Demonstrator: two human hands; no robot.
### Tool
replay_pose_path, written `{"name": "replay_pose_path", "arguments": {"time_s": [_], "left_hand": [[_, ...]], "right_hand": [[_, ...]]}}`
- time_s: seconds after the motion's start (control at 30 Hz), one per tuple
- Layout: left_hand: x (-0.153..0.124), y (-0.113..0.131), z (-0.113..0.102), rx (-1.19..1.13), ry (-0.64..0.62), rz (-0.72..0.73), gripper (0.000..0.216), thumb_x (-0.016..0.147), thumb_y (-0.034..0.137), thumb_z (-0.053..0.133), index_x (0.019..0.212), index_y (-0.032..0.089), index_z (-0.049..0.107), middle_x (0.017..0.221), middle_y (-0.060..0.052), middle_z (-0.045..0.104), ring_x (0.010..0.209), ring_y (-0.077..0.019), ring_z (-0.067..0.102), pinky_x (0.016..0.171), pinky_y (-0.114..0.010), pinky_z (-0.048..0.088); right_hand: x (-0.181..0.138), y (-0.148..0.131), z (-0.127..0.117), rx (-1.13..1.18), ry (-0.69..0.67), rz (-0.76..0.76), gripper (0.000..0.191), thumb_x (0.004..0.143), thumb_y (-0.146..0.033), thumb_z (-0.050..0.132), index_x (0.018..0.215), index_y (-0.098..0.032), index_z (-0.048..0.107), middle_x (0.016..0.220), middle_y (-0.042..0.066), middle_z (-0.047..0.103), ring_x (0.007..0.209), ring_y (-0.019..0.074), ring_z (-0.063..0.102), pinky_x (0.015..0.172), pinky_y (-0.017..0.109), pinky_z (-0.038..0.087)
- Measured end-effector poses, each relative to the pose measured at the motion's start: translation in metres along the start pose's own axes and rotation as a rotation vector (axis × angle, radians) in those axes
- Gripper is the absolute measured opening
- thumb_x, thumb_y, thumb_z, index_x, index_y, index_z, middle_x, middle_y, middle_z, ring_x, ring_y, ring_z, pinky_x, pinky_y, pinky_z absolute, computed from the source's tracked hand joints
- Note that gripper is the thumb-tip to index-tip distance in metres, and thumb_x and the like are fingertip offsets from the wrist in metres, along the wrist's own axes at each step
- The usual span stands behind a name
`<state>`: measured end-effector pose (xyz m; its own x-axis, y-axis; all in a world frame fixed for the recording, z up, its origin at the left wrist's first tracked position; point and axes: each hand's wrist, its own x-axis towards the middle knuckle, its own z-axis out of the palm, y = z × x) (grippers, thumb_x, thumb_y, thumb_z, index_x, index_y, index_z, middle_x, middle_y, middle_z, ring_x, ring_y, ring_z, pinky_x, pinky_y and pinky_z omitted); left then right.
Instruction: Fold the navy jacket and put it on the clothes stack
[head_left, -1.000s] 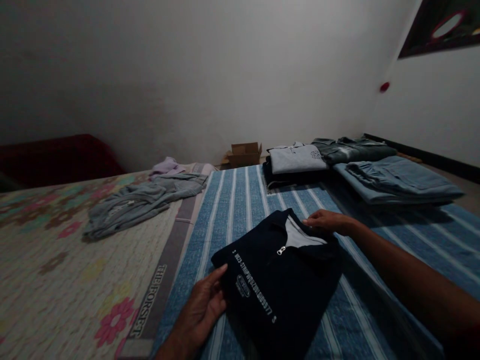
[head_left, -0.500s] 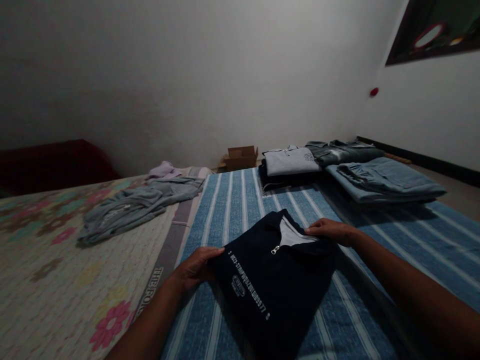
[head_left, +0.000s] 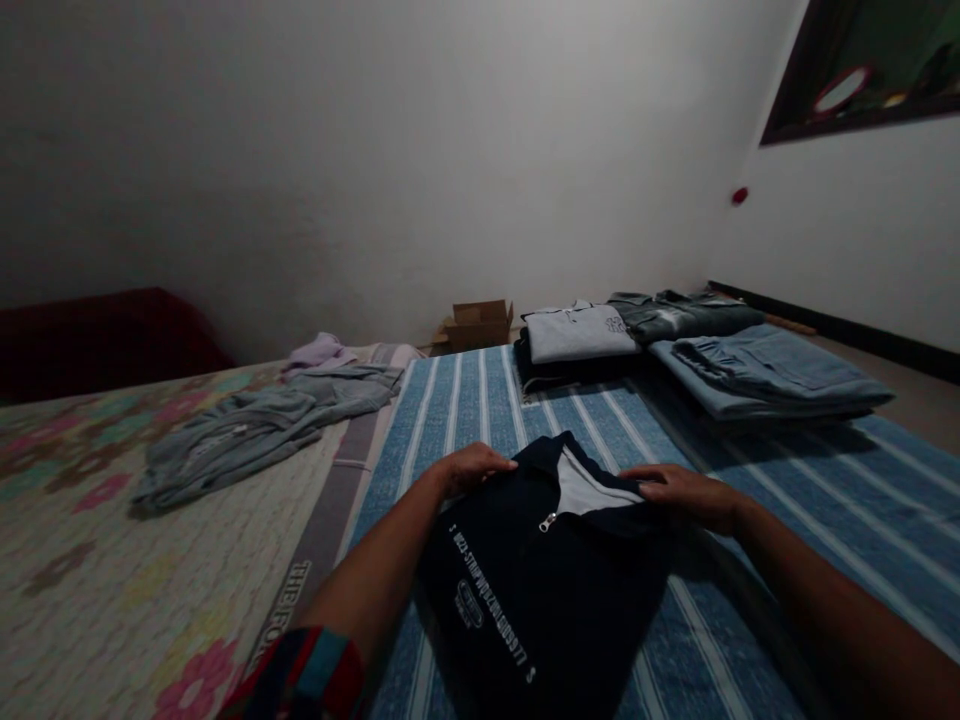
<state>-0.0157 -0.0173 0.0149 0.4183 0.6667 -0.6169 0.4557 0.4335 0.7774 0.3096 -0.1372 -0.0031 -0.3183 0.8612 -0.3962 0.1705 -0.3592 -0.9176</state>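
Note:
A folded dark navy zip-neck sweatshirt lies in front of me, its collar pointing away and white lettering running down its left part. The pale lining shows inside the collar, above a small silver zipper pull. My left hand is closed on the shoulder edge left of the collar, thumb on top. At the collar's right side, my right hand grips the cloth between thumb and fingers. The fingers under the fabric are hidden in both hands.
Blue striped bedding lies under the sweatshirt. Folded light blue jeans, a grey folded top and a dark grey garment sit at the back right. A crumpled grey garment rests on the floral quilt. Behind stands a cardboard box.
My left hand has moved up and right along the sweatshirt's edge, from its left corner to beside the collar. My right hand has shifted slightly right at the collar. The view has tilted slightly.

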Motion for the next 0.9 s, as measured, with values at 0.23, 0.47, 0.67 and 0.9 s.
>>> {"name": "replay_pose_path", "arguments": {"time_s": [0.23,0.47,0.67,0.9], "left_hand": [[0.008,-0.002,0.005,-0.01,-0.064,-0.064,0.034,0.048,0.036,0.082,0.063,0.009,0.067,0.062,-0.01,0.068,0.052,-0.0199,0.061,0.056,-0.031,0.046],[-0.026,0.006,0.009,-0.101,-0.062,0.027,0.035,0.049,0.032,0.081,0.073,0.011,0.067,0.069,-0.007,0.07,0.059,-0.0187,0.063,0.06,-0.027,0.047],[-0.101,0.022,0.019,-0.215,0.043,0.145,0.036,0.055,0.028,0.079,0.084,0.011,0.067,0.077,-0.007,0.071,0.06,-0.017,0.063,0.058,-0.025,0.046],[-0.143,-0.002,0.047,-0.418,0.287,0.332,0.047,0.057,0.034,0.079,0.097,0.014,0.064,0.088,-0.008,0.071,0.07,-0.0206,0.065,0.065,-0.029,0.05]], "right_hand": [[-0.004,0.006,0.015,0.234,0.032,-0.014,0.07,0.059,-0.031,0.078,0.122,-0.018,0.05,0.099,0.006,0.067,0.081,0.0194,0.064,0.069,0.028,0.049],[-0.004,-0.016,0.029,0.335,0.161,-0.048,0.059,0.054,-0.026,0.08,0.108,-0.018,0.058,0.088,0.004,0.07,0.072,0.0175,0.064,0.067,0.028,0.049],[-0.022,-0.071,0.029,0.335,0.114,-0.092,0.05,0.051,-0.02,0.08,0.098,-0.018,0.062,0.084,0.004,0.07,0.067,0.0166,0.063,0.063,0.027,0.049],[-0.001,-0.139,0.016,0.128,0.047,-0.178,0.044,0.052,-0.018,0.08,0.093,-0.019,0.065,0.076,0.002,0.068,0.063,0.0144,0.061,0.059,0.025,0.048]]}}
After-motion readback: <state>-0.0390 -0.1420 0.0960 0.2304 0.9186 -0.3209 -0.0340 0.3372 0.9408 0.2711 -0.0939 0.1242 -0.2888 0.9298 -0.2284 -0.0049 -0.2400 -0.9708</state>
